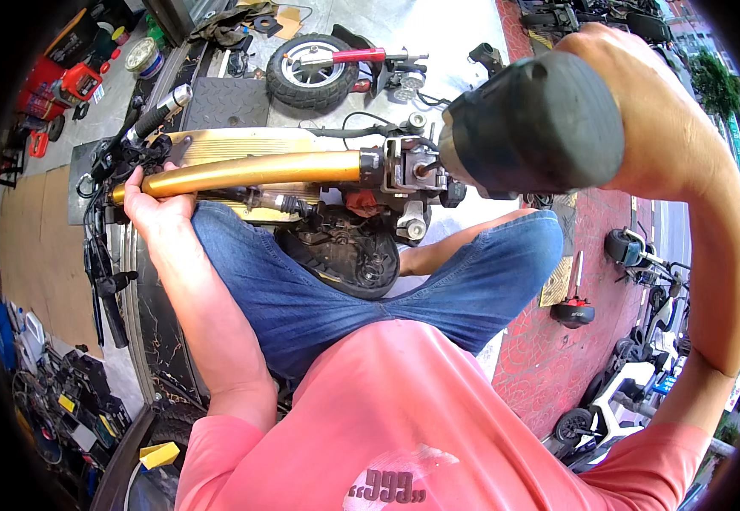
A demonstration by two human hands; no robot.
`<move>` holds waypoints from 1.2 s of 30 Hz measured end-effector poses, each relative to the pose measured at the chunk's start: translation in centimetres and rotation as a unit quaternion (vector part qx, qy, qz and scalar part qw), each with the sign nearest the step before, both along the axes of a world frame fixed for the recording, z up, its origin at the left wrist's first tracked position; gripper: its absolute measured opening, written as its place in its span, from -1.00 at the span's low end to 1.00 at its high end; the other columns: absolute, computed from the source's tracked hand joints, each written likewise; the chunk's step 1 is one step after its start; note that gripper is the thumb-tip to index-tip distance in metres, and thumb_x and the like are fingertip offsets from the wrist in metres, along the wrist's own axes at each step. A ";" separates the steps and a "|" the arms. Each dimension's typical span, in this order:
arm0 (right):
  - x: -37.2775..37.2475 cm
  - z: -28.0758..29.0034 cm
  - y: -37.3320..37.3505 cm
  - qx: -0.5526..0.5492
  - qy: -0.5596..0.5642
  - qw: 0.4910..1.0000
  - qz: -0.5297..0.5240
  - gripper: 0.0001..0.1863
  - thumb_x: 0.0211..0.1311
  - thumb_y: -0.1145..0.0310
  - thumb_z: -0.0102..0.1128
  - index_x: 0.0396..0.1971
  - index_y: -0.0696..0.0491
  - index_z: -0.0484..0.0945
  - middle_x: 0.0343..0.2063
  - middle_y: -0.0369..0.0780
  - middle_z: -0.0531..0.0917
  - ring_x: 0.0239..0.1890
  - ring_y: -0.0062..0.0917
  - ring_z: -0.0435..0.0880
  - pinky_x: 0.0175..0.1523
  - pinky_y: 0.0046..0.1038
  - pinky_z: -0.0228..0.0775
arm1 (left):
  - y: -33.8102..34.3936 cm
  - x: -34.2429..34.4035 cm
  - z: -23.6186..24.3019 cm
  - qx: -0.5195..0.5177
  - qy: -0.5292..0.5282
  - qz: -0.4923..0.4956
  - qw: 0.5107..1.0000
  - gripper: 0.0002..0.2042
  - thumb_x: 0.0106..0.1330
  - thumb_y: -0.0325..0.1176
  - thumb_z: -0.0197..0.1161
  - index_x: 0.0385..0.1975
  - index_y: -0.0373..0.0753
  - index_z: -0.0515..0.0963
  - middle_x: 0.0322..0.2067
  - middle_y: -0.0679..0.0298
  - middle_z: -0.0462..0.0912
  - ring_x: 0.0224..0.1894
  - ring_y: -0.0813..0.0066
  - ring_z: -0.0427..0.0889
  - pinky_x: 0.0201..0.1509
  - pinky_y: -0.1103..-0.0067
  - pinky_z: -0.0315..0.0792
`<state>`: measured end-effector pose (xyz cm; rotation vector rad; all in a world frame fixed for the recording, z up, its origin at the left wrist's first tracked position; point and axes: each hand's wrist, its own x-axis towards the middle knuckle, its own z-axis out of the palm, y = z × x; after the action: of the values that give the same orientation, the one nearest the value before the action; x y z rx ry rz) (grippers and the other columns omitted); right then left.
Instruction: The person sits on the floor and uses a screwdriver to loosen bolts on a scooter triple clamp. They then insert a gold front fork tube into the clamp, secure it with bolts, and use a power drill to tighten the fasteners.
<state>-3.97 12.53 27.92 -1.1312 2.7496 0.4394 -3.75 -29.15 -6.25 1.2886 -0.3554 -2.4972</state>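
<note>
My left hand is closed round the far-left end of a gold curved scooter stem, close to the handlebar cables. My right hand grips a black power driver, held sideways on the right with its grip hidden behind the hand. The driver's bit points left into a silver metal bracket at the stem's right end. I cannot tell whether a screw sits on the bit. Under the stem lies the scooter's gold ribbed deck. A black shoe is just below the bracket.
A loose wheel with a knobbly tyre lies beyond the stem, a red shock absorber across it. Handlebar parts and cables hang at the left. Red bottles stand far left; parked scooters line the right.
</note>
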 end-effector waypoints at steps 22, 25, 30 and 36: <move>1.4 5.2 -4.0 0.111 -0.155 0.975 -0.114 -0.74 0.08 0.26 0.43 -0.31 0.13 0.73 -0.38 0.00 0.76 -0.24 -0.16 0.80 -0.11 -0.23 0.62 | 0.2 0.0 0.8 -0.012 -0.041 -0.010 0.999 -0.48 0.36 -0.09 0.20 0.28 -0.12 0.38 0.04 0.11 0.46 0.08 0.16 0.51 0.31 -0.10 0.38; 1.5 3.9 -4.2 0.086 -0.101 0.983 -0.128 -0.82 -0.09 0.33 0.45 -0.50 0.11 0.71 -0.51 -0.02 0.73 -0.36 -0.10 0.78 -0.24 -0.19 0.62 | -0.7 1.0 0.7 -0.029 -0.025 -0.018 0.999 -0.43 0.38 -0.08 0.18 0.35 -0.12 0.31 0.06 0.09 0.45 0.11 0.11 0.52 0.30 -0.17 0.37; 0.8 3.8 -4.2 0.102 -0.114 0.975 -0.158 -0.82 0.00 0.30 0.42 -0.46 0.11 0.72 -0.49 -0.01 0.73 -0.31 -0.10 0.77 -0.20 -0.20 0.61 | -0.2 0.7 0.9 -0.019 -0.043 -0.013 0.999 -0.49 0.36 -0.10 0.16 0.29 -0.11 0.39 0.01 0.08 0.49 0.04 0.15 0.51 0.29 -0.11 0.36; 0.9 0.4 0.1 -0.029 0.031 0.998 -0.050 -0.67 -0.21 0.34 0.60 -0.38 0.09 0.68 -0.36 0.00 0.73 -0.17 -0.03 0.73 -0.04 -0.13 0.57 | 0.6 0.4 1.2 0.002 -0.015 -0.027 1.000 -0.42 0.36 -0.03 0.12 0.35 -0.11 0.35 0.17 0.04 0.48 0.18 0.08 0.47 0.34 -0.14 0.27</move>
<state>-3.11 12.59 28.35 -1.0016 2.8744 0.3901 -3.30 -28.51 -5.01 1.3368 -0.3978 -2.5269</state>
